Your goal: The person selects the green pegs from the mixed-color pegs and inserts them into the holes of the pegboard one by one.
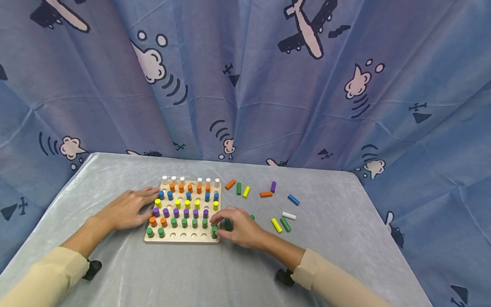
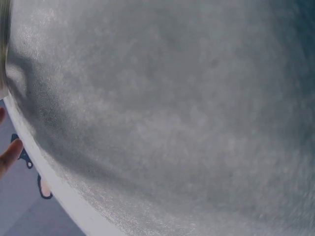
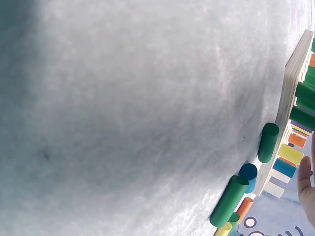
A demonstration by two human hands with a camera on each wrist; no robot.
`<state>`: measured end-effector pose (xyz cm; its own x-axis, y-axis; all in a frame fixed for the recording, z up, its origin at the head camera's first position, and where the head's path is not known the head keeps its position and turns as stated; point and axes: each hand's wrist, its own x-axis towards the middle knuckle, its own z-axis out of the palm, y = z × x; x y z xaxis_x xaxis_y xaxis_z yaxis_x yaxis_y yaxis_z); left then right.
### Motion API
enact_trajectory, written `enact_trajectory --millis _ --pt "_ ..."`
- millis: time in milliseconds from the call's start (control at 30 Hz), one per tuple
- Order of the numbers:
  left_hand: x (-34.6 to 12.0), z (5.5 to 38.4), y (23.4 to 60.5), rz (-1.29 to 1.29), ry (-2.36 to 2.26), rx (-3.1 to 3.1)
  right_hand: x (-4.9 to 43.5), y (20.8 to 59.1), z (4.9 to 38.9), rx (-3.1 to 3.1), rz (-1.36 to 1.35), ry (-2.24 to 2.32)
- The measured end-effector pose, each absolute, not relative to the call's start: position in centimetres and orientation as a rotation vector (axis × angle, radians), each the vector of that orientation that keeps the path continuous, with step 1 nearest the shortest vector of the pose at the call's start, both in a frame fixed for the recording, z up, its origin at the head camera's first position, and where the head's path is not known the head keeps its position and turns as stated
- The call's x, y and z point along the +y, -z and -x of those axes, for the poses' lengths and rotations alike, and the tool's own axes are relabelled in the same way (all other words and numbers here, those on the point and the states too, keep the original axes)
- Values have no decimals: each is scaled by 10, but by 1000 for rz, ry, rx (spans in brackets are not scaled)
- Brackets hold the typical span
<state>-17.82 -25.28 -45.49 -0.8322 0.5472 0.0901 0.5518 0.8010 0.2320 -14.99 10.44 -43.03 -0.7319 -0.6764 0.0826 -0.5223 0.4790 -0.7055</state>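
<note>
A wooden pegboard (image 1: 192, 239) holds rows of white, orange, blue, yellow, purple and green pegs. My left hand (image 1: 130, 209) rests at its left side, fingers extended and touching the edge. Over the front right corner, my right hand (image 1: 241, 228) has thumb and index finger around an upright green peg (image 1: 214, 233). Beneath that hand another green peg (image 1: 228, 224) is partly hidden. In the right wrist view, fingertips (image 3: 305, 182) show at the right edge beside the board (image 3: 283, 108). The left wrist view shows mostly tablecloth and a fingertip (image 2: 11, 155).
Loose pegs lie right of the board, among them an orange peg (image 1: 230, 184), a purple peg (image 1: 273, 186), a blue peg (image 1: 293, 200), a white peg (image 1: 289, 215) and a yellow peg (image 1: 276, 225). A grey cloth (image 1: 337, 256) covers the table. A patterned blue curtain (image 1: 245, 85) hangs behind.
</note>
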Motion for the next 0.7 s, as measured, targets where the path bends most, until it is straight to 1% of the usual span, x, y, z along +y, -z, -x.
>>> enact_trajectory --millis 700 --pt "-252 180 456 885 381 -2997 107 430 149 2524 1029 1089"
